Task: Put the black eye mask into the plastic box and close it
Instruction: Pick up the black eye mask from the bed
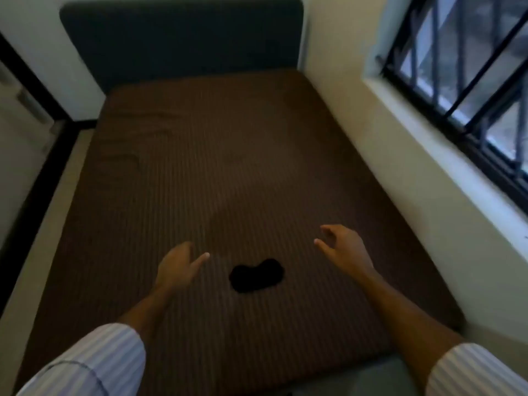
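Note:
The black eye mask (256, 275) lies flat on the brown striped bed sheet (217, 172), near the front of the bed. My left hand (178, 267) hovers to the left of the mask, fingers loosely curled with the forefinger extended, holding nothing. To the mask's right and a little farther back, my right hand (341, 250) hangs with its fingers spread and empty. Neither hand touches the mask. No plastic box is in view.
A dark headboard (183, 35) stands at the far end of the bed. A white wall with a barred window (468, 90) runs along the right side. A dark-framed door (25, 132) is at the left.

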